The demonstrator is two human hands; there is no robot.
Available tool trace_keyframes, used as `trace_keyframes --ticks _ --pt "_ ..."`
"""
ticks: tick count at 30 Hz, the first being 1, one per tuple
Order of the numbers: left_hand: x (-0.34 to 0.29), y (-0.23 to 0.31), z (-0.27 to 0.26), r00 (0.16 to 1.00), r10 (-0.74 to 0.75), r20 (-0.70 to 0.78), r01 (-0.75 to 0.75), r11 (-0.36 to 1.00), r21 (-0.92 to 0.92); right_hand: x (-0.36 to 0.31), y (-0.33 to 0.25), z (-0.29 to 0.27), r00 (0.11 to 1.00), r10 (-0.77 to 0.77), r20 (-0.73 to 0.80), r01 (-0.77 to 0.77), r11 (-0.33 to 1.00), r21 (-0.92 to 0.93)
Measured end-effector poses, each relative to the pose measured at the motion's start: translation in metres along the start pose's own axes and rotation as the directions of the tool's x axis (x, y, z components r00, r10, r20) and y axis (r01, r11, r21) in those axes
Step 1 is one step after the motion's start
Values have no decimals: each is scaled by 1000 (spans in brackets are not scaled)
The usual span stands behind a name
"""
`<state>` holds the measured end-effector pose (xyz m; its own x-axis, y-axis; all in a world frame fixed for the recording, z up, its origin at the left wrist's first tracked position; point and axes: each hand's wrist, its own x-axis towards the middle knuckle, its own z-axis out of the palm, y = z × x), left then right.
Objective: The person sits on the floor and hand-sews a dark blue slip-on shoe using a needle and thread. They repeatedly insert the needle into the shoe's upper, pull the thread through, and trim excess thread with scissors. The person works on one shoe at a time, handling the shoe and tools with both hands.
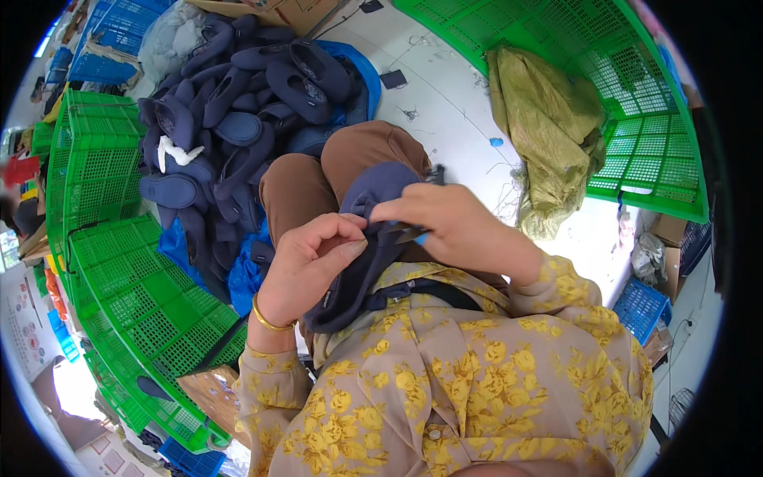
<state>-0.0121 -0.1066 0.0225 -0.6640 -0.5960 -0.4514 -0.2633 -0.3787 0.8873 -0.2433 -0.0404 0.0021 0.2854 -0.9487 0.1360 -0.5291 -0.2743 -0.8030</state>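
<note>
A navy fabric slipper (362, 274) lies across my lap, its toe toward my knees. At its opening, my left hand (310, 266) pinches the edge between thumb and fingers. My right hand (457, 226) meets it there, thumb and forefinger close to the same edge. Tucked in the right hand is a small black tool (411, 234) that looks like scissors, with a bit of blue beside it. My fingers hide most of the tool and the spot between both hands.
A large heap of navy slippers (238, 119) rests on blue plastic sheeting (249, 274) beyond my knees to the left. Green plastic crates (151, 286) flank it. On the right, an olive woven sack (548, 119) hangs by another green crate (636, 95). Thread scraps litter the pale floor (445, 103).
</note>
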Motion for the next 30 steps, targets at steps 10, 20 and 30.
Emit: trace_keyframes --ticks 10,20,30 --pt "9 -17 5 995 -65 -71 56 991 -125 8 10 30 992 -48 -121 58 996 74" --pt "2 -26 -7 995 -92 -24 70 881 -469 -55 104 -15 659 750 -56 185 -89 979" --pt "15 -23 4 985 -131 -111 56 857 -513 -119 125 -44 422 905 51 281 -184 942"
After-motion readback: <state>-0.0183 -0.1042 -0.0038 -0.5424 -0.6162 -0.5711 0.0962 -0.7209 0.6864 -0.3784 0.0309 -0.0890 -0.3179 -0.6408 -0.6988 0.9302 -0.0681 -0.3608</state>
